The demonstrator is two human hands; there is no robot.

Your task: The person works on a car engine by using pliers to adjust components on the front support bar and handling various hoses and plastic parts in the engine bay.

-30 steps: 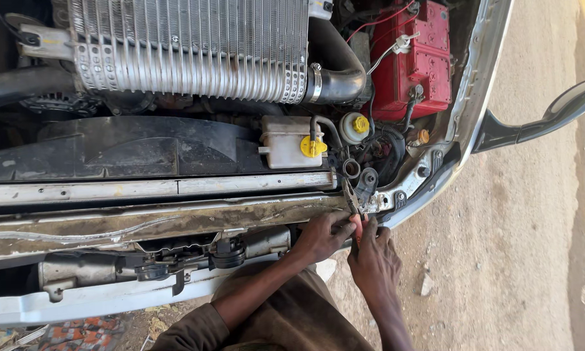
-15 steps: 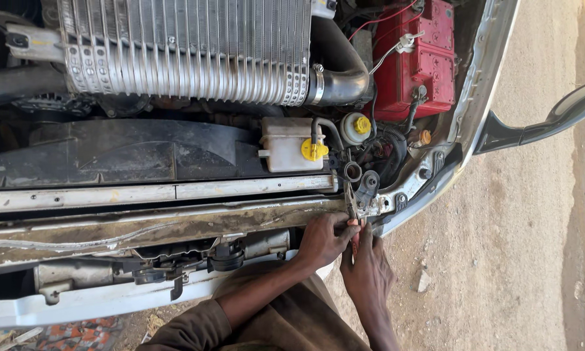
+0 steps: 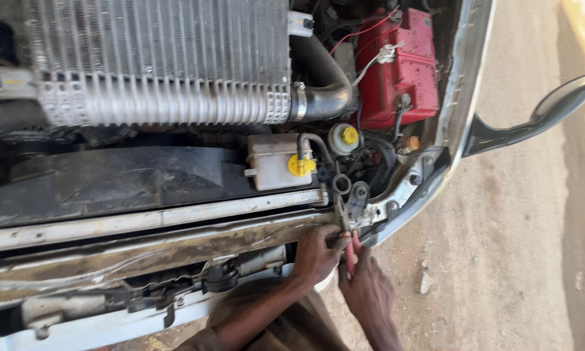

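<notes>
My left hand point(image 3: 316, 252) grips the front corner of a car's rusty front crossmember point(image 3: 175, 246), fingers curled by a pair of red-handled pliers point(image 3: 345, 234). My right hand point(image 3: 368, 291) is closed around the pliers' red handles from below. The pliers' metal jaws point up at a bracket point(image 3: 357, 198) at the corner of the engine bay. Both forearms enter from the bottom edge.
A finned silver intercooler point(image 3: 162, 62) fills the upper left, with a black hose point(image 3: 321, 84) beside it. A red battery point(image 3: 396, 71), a pale reservoir with a yellow cap point(image 3: 279, 162) and a black fan shroud point(image 3: 110, 182) lie behind. A side mirror point(image 3: 552, 107) juts over sandy ground point(image 3: 513, 260).
Both hands stay at the bracket with the pliers. The hands and pliers have shifted slightly lower and the view has drifted a little.
</notes>
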